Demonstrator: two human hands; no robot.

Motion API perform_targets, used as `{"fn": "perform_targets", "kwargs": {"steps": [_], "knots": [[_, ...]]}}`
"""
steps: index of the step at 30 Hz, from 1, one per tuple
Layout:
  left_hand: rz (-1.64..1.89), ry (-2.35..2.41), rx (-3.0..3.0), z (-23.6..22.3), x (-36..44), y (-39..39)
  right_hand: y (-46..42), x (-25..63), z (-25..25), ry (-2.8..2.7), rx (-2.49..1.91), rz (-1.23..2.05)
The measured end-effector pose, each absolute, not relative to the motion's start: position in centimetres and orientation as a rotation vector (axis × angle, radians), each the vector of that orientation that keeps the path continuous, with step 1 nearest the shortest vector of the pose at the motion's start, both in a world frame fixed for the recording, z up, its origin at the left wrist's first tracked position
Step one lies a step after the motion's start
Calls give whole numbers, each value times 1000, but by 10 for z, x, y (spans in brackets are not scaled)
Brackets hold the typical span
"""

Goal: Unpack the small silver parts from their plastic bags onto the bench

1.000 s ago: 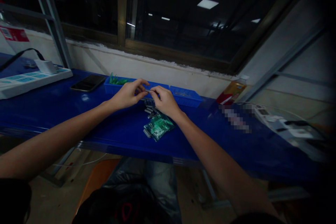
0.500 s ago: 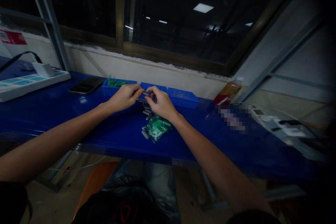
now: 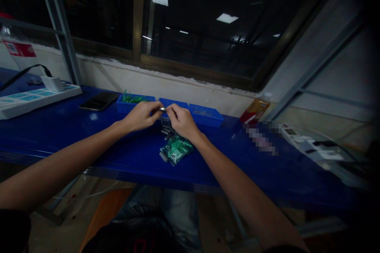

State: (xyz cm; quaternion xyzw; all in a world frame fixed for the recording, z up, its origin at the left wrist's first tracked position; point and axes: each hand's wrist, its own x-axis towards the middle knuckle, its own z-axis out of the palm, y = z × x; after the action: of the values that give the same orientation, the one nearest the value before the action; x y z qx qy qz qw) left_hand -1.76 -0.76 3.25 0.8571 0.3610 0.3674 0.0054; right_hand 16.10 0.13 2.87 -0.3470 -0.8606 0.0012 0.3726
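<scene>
My left hand [image 3: 144, 115] and my right hand [image 3: 181, 119] meet over the blue table, fingertips pinched on the two ends of a small silvery metal piece [image 3: 162, 109]; its exact kind is too small to tell. Under and beside my right hand lie several small dark grey metal pieces [image 3: 166, 130], partly hidden. Nearer the front edge is a clear bag of green parts [image 3: 178, 149], with a grey ribbed piece [image 3: 163, 156] at its left side. Behind my hands stand a blue bin of green strips [image 3: 130, 104], a middle blue bin [image 3: 175, 102] and a right blue bin [image 3: 207, 115] with thin pieces in it.
A dark phone [image 3: 99, 101] lies left of the bins, beside a white power strip [image 3: 38, 97]. On the right are a drink bottle [image 3: 255, 108] and another power strip [image 3: 314, 148] with plugs and cables. A window [image 3: 202, 27] and a low wall rise behind the table.
The metal piece between my fingertips is turned and now shows brighter. My right-hand fingers have closed in more. The whole view has shifted slightly downward.
</scene>
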Motion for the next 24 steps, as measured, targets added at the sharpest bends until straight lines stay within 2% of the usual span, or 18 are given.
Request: {"fn": "perform_targets", "kwargs": {"steps": [5,9,14,16,19,24], "knots": [[1058,1417,2652,20,-9,-1,6,149,15,-2216,-1012,-49],[812,1640,2524,16,-12,7,11,146,12,-2216,-1142,-147],[179,903,2534,42,-36,-17,23,174,24,-2061,-1199,-118],[63,759,2512,46,-41,-29,28,184,25,-2034,-1234,-89],[85,789,2584,40,-40,-32,30,185,22,-2067,-1242,-28],[361,863,2753,15,-29,-11,19,167,18,-2220,-1131,89]]}}
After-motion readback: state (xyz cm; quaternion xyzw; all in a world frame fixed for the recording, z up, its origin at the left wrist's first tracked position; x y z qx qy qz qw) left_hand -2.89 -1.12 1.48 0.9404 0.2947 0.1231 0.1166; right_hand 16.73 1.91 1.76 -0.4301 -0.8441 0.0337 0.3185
